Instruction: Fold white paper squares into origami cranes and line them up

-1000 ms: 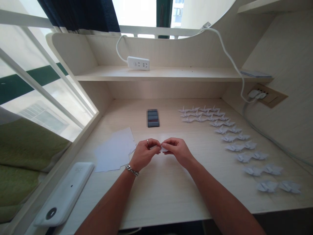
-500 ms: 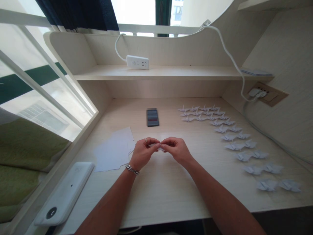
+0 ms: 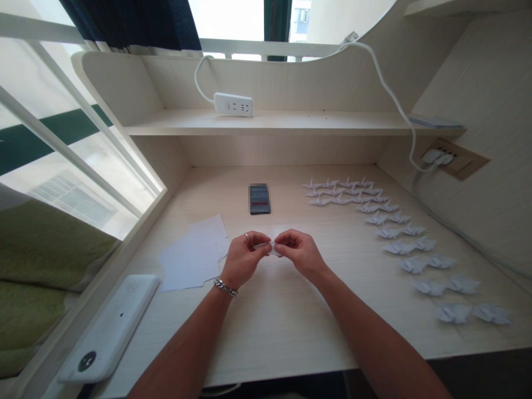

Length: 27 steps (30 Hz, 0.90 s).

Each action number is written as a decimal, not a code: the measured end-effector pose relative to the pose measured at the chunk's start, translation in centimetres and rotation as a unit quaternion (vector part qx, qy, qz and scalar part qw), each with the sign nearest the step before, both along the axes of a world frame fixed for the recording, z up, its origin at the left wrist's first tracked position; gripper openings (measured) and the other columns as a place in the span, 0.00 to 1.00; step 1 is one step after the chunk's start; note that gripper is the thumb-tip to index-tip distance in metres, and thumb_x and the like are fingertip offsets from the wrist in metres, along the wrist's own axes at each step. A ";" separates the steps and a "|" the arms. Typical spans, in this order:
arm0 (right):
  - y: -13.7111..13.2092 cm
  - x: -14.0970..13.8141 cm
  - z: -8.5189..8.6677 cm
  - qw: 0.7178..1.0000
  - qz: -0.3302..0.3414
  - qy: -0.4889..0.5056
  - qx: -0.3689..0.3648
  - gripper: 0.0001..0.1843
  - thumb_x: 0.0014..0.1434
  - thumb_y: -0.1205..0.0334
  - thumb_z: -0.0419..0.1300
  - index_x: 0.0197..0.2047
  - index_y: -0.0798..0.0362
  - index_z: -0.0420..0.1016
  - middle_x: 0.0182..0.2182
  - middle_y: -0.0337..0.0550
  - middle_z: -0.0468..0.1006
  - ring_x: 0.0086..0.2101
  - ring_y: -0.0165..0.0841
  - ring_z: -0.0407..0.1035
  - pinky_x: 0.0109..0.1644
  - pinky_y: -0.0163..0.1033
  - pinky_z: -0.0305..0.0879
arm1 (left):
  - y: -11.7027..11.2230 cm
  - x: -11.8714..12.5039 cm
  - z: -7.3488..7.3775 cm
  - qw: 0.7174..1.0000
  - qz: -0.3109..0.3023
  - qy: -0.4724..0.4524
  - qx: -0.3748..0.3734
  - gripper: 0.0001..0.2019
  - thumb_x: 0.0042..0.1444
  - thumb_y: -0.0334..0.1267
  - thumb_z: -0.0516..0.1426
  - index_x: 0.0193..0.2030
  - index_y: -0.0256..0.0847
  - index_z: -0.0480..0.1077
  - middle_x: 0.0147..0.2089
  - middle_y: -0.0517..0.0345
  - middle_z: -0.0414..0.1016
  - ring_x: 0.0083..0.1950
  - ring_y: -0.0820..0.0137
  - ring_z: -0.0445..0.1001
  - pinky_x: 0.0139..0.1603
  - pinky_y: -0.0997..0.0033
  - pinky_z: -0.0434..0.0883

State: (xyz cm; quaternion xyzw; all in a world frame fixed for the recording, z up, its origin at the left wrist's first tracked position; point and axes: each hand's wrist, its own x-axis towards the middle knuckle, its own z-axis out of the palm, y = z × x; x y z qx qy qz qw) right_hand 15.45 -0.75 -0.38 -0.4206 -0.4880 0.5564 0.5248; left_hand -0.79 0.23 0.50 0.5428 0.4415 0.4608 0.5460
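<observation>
Between my fingertips is a small folded piece of white paper (image 3: 273, 249), mostly hidden by the fingers. My left hand (image 3: 244, 256), with a ring and a chain bracelet, pinches its left side. My right hand (image 3: 300, 254) pinches the right side, thumb and index finger close to those of the left. Loose white paper sheets (image 3: 189, 257) lie overlapping just left of my left hand. On the right of the desk stand several white folded paper cranes (image 3: 401, 248), set out in rows.
A dark phone-like object (image 3: 260, 199), blurred out, lies beyond my hands. At the left edge rests a long white device (image 3: 114, 324) with a round dark button. A power strip (image 3: 233, 105) sits on the shelf (image 3: 291, 123); its white cable (image 3: 390, 88) hangs down to a wall socket (image 3: 455, 159).
My fingertips have shifted very slightly on the folded paper, and the right hand's fingers sit a little higher and further apart from the left. Everything else stays in place.
</observation>
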 end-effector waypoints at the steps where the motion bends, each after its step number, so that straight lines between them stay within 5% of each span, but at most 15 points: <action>1: 0.0 0.0 -0.1 1.000 -0.004 -0.002 -0.003 0.10 0.45 0.62 0.69 0.32 0.55 0.76 0.25 0.39 0.76 0.27 0.30 0.70 0.33 0.37 0.69 | 0.0 0.0 -0.1 1.000 0.003 0.002 0.003 0.11 0.43 0.36 0.67 0.33 0.35 0.73 0.30 0.56 0.78 0.31 0.71 0.76 0.35 0.71 0.73; 27: 0.1 0.0 -0.5 0.998 -0.023 -0.057 0.018 0.11 0.49 0.58 0.67 0.34 0.55 0.75 0.26 0.40 0.77 0.27 0.31 0.70 0.31 0.37 0.70 | -0.1 -0.4 0.4 0.986 -0.009 0.154 0.058 0.06 0.46 0.38 0.64 0.31 0.39 0.79 0.31 0.54 0.81 0.34 0.66 0.78 0.37 0.69 0.74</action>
